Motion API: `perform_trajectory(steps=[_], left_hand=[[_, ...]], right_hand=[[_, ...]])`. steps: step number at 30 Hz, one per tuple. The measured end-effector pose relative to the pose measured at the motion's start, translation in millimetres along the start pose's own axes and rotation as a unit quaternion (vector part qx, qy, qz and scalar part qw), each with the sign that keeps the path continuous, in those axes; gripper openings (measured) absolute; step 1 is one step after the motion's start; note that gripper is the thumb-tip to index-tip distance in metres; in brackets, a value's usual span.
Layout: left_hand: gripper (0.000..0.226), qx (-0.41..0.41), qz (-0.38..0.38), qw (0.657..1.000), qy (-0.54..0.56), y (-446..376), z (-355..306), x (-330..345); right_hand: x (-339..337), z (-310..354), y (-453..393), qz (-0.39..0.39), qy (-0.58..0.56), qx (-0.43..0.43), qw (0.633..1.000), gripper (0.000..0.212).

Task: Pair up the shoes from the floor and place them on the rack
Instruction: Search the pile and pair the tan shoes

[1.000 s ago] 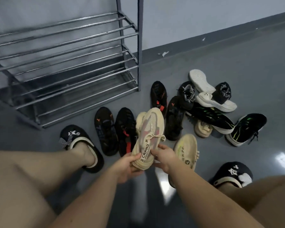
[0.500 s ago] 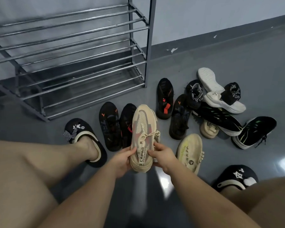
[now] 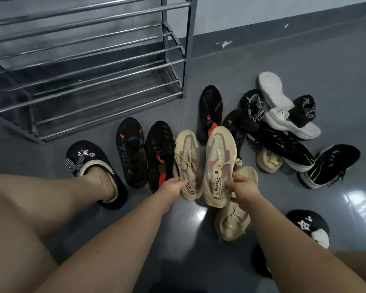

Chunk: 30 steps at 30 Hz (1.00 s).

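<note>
Gripping one beige mesh sneaker (image 3: 187,163) by the heel in left hand (image 3: 171,187), its twin (image 3: 218,166) in right hand (image 3: 244,188), just above the floor; best keeping soles level, toes together heading for the rack (image 3: 93,66)

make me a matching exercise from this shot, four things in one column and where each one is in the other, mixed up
Things:
1. right beige sneaker
2. left beige sneaker
3. white-soled sneaker
4. shoe rack

Places:
A. standing against the wall, no shoes on its bars
B. gripped by the left hand
C. lying sole up at the far end of the pile
D. held by the right hand

Pairs: 1-D, 2-B, 3-C, 4-A
</note>
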<state>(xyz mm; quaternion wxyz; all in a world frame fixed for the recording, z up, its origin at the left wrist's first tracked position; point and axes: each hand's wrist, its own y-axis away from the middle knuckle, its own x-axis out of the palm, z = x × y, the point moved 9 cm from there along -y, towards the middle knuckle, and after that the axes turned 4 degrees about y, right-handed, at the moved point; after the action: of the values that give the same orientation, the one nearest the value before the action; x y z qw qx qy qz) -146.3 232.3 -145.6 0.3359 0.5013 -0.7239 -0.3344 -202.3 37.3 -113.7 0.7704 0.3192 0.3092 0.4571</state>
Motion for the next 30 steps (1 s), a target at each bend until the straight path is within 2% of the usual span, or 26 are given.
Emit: perform_trajectory(steps=[8,12,15,18,22,27,30], left_hand=[[0.05,-0.042,-0.038,0.995,-0.078,-31.5,13.6,12.9],[0.078,-0.072,-0.103,0.991,-0.045,-61.3,28.2,6.5],[0.082,-0.09,-0.149,0.984,0.023,-63.3,29.6,5.1],[0.085,-0.11,-0.158,0.98,0.041,-71.5,36.9,7.0],[0.1,-0.109,-0.18,0.976,0.051,-96.1,53.9,3.4],[0.1,-0.11,-0.195,0.973,0.051,-107.8,66.7,1.3],[0.089,-0.102,-0.189,0.975,0.051,-110.3,67.6,-0.9]], right_hand=[[-24.6,1.6,-50.0,-0.037,0.099,-0.015,0.994,0.044],[-20.3,-3.3,-57.4,-0.039,0.077,-0.003,0.996,0.041],[-13.9,-12.7,-59.0,-0.034,0.029,0.009,0.999,0.04],[-12.7,-22.2,-63.8,-0.03,0.006,0.028,0.999,0.042],[-12.9,-28.2,-69.2,-0.023,-0.01,0.038,0.999,0.044],[-16.6,-28.5,-72.2,-0.021,-0.025,0.048,0.998,0.045],[-17.9,-28.1,-71.4,-0.013,-0.026,0.055,0.998,0.045]])
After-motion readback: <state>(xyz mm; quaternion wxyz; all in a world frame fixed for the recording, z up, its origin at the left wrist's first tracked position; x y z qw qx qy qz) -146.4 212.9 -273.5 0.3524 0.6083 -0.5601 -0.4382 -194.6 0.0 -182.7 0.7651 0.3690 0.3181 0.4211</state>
